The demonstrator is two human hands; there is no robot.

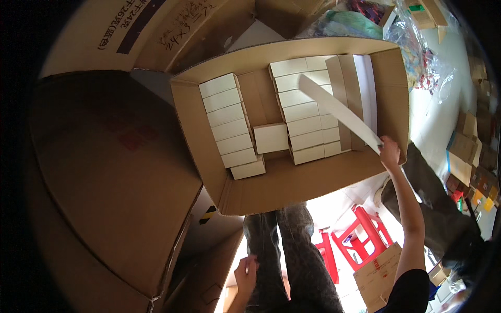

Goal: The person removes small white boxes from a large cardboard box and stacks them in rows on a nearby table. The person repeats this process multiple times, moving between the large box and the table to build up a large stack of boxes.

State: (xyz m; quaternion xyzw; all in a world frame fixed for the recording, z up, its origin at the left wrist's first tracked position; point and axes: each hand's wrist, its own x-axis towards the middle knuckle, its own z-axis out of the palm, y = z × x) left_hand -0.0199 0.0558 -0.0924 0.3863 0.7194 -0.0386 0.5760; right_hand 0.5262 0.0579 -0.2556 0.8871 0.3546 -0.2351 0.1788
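Observation:
My right hand grips the lower end of a long white card strip, which reaches diagonally over a large open cardboard box. Inside, small cream boxes stand in a left row and a larger right block, with a single box between them. Flat card pieces stand along the box's right side. My left hand hangs below the box, beside my trouser leg, fingers curled; whether they hold anything is unclear.
Big cartons crowd the left and back. Clear plastic bags lie at the back right, more cartons at the far right. A dark trouser-like shape is right of my arm. Red plastic stools and a flat carton lie below.

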